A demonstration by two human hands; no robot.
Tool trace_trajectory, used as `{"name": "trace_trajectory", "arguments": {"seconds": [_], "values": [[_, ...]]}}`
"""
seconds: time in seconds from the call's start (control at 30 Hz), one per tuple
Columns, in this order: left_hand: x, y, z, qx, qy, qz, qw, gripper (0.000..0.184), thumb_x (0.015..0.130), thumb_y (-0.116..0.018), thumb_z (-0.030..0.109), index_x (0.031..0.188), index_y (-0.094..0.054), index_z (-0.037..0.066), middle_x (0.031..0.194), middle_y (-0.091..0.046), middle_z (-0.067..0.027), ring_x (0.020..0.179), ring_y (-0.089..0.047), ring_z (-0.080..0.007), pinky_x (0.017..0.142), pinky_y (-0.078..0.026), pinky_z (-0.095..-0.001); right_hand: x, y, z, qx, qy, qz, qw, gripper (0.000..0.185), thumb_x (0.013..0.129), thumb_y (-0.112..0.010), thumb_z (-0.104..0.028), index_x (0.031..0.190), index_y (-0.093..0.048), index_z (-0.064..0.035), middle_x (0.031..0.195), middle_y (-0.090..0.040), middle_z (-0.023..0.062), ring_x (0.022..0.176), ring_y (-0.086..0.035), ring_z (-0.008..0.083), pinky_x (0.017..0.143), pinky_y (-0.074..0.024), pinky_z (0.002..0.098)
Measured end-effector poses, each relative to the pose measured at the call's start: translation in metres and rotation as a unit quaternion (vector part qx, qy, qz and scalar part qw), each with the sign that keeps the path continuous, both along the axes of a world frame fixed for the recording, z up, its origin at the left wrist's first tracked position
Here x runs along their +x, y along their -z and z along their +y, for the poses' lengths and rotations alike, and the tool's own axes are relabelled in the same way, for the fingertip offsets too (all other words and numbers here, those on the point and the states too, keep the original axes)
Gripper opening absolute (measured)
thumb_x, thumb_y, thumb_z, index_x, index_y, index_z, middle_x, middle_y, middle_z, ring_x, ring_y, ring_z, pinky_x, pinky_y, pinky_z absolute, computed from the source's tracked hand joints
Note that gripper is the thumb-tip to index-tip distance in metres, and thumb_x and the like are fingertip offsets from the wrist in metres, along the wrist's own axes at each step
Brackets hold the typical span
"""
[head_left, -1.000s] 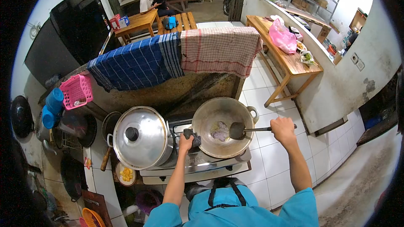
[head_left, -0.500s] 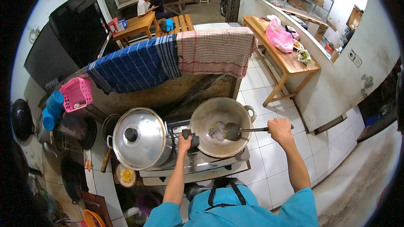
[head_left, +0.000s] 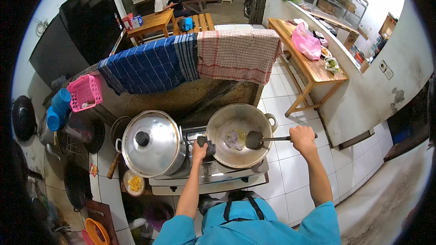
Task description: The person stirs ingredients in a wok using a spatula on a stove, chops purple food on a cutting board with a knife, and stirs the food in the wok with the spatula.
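Observation:
My left hand (head_left: 200,150) is closed round a dark cloth (head_left: 209,147) at the left edge of a metal wok (head_left: 227,118). The wok stands on the right side of a gas stove (head_left: 209,178). My right hand (head_left: 303,138) grips the handle of a dark spatula (head_left: 255,140), whose blade is inside the wok, right of some purplish food (head_left: 234,141) in a little oil. Left of the wok, a large silver pot (head_left: 151,145) has its lid on.
A bowl of yellow pieces (head_left: 136,183) sits left of the stove. Blue (head_left: 147,66) and checked (head_left: 238,54) cloths hang over the low wall behind. A wooden table (head_left: 309,66) holds a pink bag (head_left: 305,41). Two people sit at the far back.
The spatula blade has moved left over the food and then back right, with my right hand shifting slightly. My left hand keeps its hold. The view has shifted a little.

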State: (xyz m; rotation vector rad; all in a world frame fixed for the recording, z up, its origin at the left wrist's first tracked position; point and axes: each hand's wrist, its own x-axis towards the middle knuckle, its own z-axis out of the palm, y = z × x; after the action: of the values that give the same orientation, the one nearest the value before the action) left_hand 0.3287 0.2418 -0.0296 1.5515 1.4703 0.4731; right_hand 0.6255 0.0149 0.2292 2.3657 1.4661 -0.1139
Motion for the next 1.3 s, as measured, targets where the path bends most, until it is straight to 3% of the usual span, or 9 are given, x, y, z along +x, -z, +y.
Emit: {"name": "trace_trajectory", "arguments": {"seconds": [0.1, 0.13, 0.5, 0.57, 0.83, 0.93, 1.13, 1.3], "values": [[0.004, -0.017, -0.010, 0.016, -0.028, 0.008, 0.999, 0.060, 0.073, -0.066, 0.026, 0.121, -0.044, -0.002, 0.111, -0.057, -0.0206, 0.102, -0.055, -0.0305, 0.088, -0.042, -0.0360, 0.000, 0.007, 0.002, 0.002, -0.016, 0.000, 1.000, 0.005, 0.071, -0.061, -0.007, 0.074, -0.065, -0.0094, 0.075, -0.065, 0.0108, 0.074, -0.065, 0.0258, 0.061, -0.0494, 0.0374], [0.004, -0.002, -0.008, 0.046, -0.045, -0.010, 0.998, 0.053, 0.072, -0.065, 0.030, 0.116, -0.048, 0.006, 0.103, -0.060, -0.0205, 0.098, -0.057, -0.0364, 0.083, -0.043, -0.0420, -0.001, 0.005, 0.000, 0.004, -0.014, 0.006, 1.000, 0.005, 0.071, -0.061, -0.006, 0.074, -0.065, -0.0094, 0.075, -0.065, 0.0108, 0.073, -0.065, 0.0259, 0.061, -0.0494, 0.0374], [0.000, 0.027, 0.001, 0.065, -0.022, -0.033, 0.997, 0.052, 0.071, -0.065, 0.029, 0.112, -0.049, 0.002, 0.099, -0.060, -0.0219, 0.093, -0.058, -0.0371, 0.079, -0.045, -0.0412, 0.009, 0.010, 0.005, 0.008, -0.031, 0.018, 0.999, 0.003, 0.071, -0.063, -0.010, 0.072, -0.065, -0.0100, 0.074, -0.065, 0.0112, 0.072, -0.065, 0.0266, 0.059, -0.0499, 0.0367], [0.003, 0.004, -0.007, 0.054, -0.037, -0.019, 0.998, 0.055, 0.071, -0.065, 0.030, 0.115, -0.047, 0.001, 0.102, -0.059, -0.0228, 0.095, -0.058, -0.0372, 0.080, -0.044, -0.0416, 0.012, 0.000, 0.003, 0.016, -0.028, 0.014, 0.999, 0.003, 0.072, -0.062, -0.010, 0.072, -0.065, -0.0101, 0.074, -0.065, 0.0111, 0.071, -0.065, 0.0264, 0.059, -0.0498, 0.0368], [0.002, 0.005, -0.002, 0.027, -0.023, 0.042, 0.999, 0.070, 0.072, -0.064, 0.033, 0.129, -0.038, 0.001, 0.117, -0.053, -0.0244, 0.108, -0.052, -0.0366, 0.091, -0.040, -0.0401, 0.013, 0.003, 0.010, 0.008, -0.022, 0.013, 1.000, 0.009, 0.072, -0.067, -0.016, 0.076, -0.065, -0.0081, 0.076, -0.065, 0.0112, 0.073, -0.065, 0.0260, 0.060, -0.0497, 0.0382], [0.003, 0.002, -0.006, 0.044, -0.045, 0.045, 0.997, 0.070, 0.071, -0.065, 0.034, 0.128, -0.040, 0.002, 0.113, -0.056, -0.0230, 0.104, -0.054, -0.0370, 0.088, -0.042, -0.0405, 0.016, -0.005, 0.010, 0.012, -0.007, 0.025, 1.000, 0.017, 0.072, -0.071, -0.022, 0.075, -0.065, -0.0067, 0.076, -0.065, 0.0115, 0.075, -0.064, 0.0275, 0.062, -0.0496, 0.0392], [0.003, -0.004, -0.004, 0.022, -0.016, 0.020, 0.999, 0.063, 0.071, -0.064, 0.032, 0.124, -0.044, 0.005, 0.108, -0.058, -0.0224, 0.100, -0.056, -0.0369, 0.084, -0.044, -0.0415, 0.014, 0.003, 0.012, -0.002, -0.046, -0.001, 0.999, 0.010, 0.073, -0.066, -0.017, 0.078, -0.064, -0.0090, 0.078, -0.065, 0.0101, 0.074, -0.065, 0.0255, 0.061, -0.0501, 0.0369], [0.003, 0.015, 0.002, 0.043, -0.018, 0.016, 0.999, 0.061, 0.070, -0.064, 0.032, 0.122, -0.045, 0.005, 0.106, -0.059, -0.0224, 0.098, -0.057, -0.0371, 0.083, -0.044, -0.0416, 0.010, -0.010, 0.012, -0.001, 0.001, 0.017, 1.000, 0.018, 0.069, -0.073, -0.022, 0.075, -0.065, -0.0072, 0.076, -0.065, 0.0120, 0.074, -0.064, 0.0278, 0.062, -0.0490, 0.0392]]}}
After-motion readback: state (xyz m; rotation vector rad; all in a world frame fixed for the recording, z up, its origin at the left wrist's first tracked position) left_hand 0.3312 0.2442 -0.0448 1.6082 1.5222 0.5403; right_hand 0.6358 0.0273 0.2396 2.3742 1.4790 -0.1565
